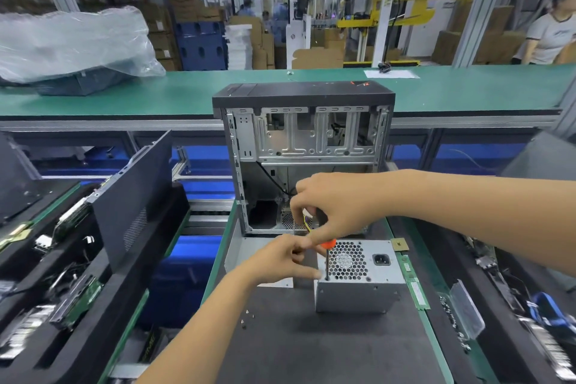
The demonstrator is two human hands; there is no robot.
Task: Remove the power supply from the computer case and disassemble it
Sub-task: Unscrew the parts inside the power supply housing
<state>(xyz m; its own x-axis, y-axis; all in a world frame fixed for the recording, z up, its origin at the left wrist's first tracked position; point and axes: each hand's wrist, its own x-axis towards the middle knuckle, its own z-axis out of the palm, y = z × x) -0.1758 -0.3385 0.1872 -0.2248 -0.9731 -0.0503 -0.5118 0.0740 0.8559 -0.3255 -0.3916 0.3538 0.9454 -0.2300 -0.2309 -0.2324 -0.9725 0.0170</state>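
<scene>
Loose screws lie on the worktop nearest the person. The left hand touches the power supply at its left corner, fingers loosely curled. The right hand, above, grips a screwdriver standing upright on that corner. Beyond both hands stands the open computer case.

Both forearms are bare (no sleeve, glove, watch or ring showing).

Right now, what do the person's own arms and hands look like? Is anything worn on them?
Both arms are bare as far as the picture shows: no sleeves or gloves. The left hand and the right hand carry no rings, and neither wrist shows a watch or strap.
</scene>
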